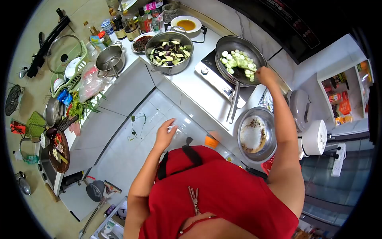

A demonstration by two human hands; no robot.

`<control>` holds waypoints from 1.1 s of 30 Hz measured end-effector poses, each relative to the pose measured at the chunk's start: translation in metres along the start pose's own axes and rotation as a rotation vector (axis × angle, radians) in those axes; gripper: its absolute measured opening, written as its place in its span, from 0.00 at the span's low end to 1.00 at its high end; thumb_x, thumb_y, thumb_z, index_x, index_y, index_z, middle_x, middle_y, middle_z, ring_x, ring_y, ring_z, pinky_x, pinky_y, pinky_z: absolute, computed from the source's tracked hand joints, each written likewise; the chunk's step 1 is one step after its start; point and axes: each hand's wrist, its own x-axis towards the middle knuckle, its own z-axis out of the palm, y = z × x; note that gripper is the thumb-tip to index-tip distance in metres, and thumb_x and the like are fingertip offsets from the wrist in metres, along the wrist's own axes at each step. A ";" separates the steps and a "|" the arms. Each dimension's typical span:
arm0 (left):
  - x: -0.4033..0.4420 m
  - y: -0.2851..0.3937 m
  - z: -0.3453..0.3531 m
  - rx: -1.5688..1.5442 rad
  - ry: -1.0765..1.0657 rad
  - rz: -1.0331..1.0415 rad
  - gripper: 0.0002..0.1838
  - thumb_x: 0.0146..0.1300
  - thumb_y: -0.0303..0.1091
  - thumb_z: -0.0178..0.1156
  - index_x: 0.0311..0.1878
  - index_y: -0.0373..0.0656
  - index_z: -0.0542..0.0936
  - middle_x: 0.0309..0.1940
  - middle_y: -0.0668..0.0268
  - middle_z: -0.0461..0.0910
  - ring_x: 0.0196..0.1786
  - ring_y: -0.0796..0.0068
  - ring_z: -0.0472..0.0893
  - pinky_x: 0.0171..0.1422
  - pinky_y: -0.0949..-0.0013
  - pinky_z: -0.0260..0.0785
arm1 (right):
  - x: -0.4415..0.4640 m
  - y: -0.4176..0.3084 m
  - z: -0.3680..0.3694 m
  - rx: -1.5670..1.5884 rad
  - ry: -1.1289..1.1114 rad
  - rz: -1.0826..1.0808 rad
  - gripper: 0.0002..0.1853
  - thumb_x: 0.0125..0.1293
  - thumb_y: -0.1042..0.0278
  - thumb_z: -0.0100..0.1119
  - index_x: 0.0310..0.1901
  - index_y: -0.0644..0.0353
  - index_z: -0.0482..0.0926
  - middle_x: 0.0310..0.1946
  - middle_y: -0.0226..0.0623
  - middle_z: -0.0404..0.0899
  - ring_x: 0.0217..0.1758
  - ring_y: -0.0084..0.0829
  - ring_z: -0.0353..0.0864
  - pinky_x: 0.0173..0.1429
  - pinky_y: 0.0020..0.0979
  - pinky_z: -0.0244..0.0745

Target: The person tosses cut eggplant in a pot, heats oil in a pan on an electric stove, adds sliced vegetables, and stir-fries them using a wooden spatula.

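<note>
My right hand [266, 76] is closed at the right rim of a dark frying pan [246, 44]; what its fingers hold I cannot make out. Pale green vegetable pieces [238, 59] lie in the pan, some right by my fingertips. The pan sits on a portable cooktop [215, 75], its long metal handle [234, 104] pointing toward me. My left hand [164, 135] hangs in the air over the floor, fingers loosely apart and nothing in them. Left of the cooktop, a steel pot [170, 71] is full of cut eggplant [171, 51].
A steel basin [270, 133] with brown residue stands right of the pan handle. Along the back are a plate of brown liquid [186, 24], sauce bottles [130, 26] and a small pot [110, 59]. A cutting board [63, 162] with chopped ingredients lies far left.
</note>
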 end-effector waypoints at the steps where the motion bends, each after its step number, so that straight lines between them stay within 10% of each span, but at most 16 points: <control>1: 0.012 0.011 0.017 -0.076 -0.083 0.017 0.21 0.62 0.35 0.61 0.58 0.42 0.73 0.48 0.61 0.79 0.50 0.72 0.77 0.52 0.68 0.70 | 0.013 -0.002 0.006 0.045 0.038 0.025 0.13 0.60 0.62 0.54 0.41 0.56 0.84 0.41 0.51 0.81 0.47 0.47 0.81 0.51 0.44 0.74; 12: 0.089 0.116 0.136 -0.512 -0.778 -0.284 0.37 0.68 0.43 0.52 0.74 0.50 0.46 0.54 0.60 0.74 0.48 0.72 0.76 0.51 0.72 0.68 | 0.028 -0.026 0.026 0.120 0.084 -0.007 0.13 0.60 0.67 0.48 0.39 0.61 0.83 0.40 0.52 0.81 0.45 0.48 0.81 0.50 0.44 0.75; 20: 0.094 0.145 0.155 -0.659 -0.569 -0.248 0.33 0.69 0.35 0.49 0.74 0.55 0.49 0.30 0.68 0.69 0.27 0.79 0.70 0.31 0.74 0.67 | -0.063 -0.003 -0.073 -0.006 -0.162 -0.184 0.10 0.57 0.70 0.52 0.35 0.59 0.84 0.36 0.49 0.82 0.43 0.46 0.82 0.47 0.43 0.75; 33: 0.124 0.154 0.093 -0.452 -0.516 -0.267 0.27 0.70 0.32 0.45 0.72 0.53 0.58 0.32 0.71 0.66 0.26 0.81 0.66 0.23 0.78 0.62 | 0.029 0.005 0.021 0.071 0.082 -0.162 0.12 0.59 0.63 0.55 0.43 0.51 0.84 0.37 0.49 0.81 0.41 0.47 0.81 0.48 0.42 0.75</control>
